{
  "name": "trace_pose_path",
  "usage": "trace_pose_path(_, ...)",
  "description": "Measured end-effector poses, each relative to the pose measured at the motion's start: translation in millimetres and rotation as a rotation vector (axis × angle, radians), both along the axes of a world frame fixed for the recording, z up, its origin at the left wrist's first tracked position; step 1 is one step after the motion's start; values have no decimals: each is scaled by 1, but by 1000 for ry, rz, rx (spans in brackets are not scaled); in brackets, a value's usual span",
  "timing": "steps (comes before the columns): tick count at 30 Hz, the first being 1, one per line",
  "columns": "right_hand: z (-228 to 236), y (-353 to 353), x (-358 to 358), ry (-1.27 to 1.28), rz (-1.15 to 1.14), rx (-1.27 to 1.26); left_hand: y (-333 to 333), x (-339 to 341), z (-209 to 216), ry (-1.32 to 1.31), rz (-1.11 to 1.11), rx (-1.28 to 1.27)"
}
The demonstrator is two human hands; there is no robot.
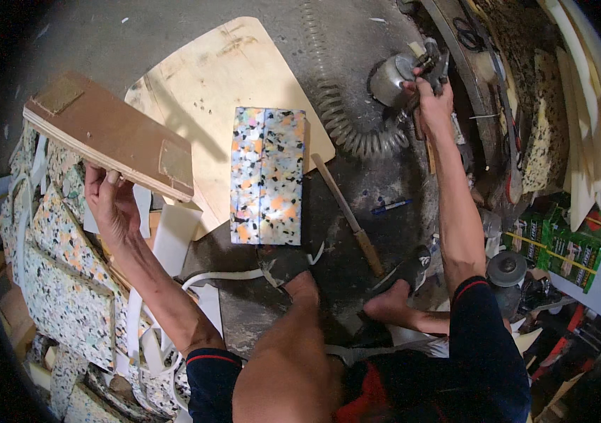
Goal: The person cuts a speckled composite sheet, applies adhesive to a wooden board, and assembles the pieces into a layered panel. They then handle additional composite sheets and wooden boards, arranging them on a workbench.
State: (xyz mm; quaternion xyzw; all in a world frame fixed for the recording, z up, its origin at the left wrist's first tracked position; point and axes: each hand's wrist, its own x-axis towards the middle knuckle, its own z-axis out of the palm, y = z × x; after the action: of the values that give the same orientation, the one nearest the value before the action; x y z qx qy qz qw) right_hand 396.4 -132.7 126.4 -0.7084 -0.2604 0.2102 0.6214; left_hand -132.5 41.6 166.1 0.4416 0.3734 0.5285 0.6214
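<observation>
My left hand (112,201) grips the lower edge of a brown-faced plywood board (114,134). The board is held raised and tilted at the left, with a rough tan patch near each end. At the upper right, my right hand (436,106) is closed round a spray gun (424,70) with a round metal cup (391,81). Between my hands, a speckled foam block (267,176) of white, orange, blue and black bits lies partly over a pale wooden panel (230,77). A dark line runs along the block's top.
A clear coiled hose (350,123) trails near the gun. A long wooden-handled tool (350,215) and a blue pen (392,206) lie on the dark floor near my feet. Speckled foam pieces (68,303) pile up at the left. Foam sheets (575,120) and green packets (554,243) are at the right.
</observation>
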Motion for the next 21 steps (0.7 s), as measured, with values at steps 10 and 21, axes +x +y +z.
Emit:
trace_pose_path(10, -64, -6, -18, -554, -184, -377, -32, -29, -12, 18, -4, -51)
trace_pose_path(21, -82, -108, -246, 6, 426, -813, -54, -27, -5, 84, -36, -228)
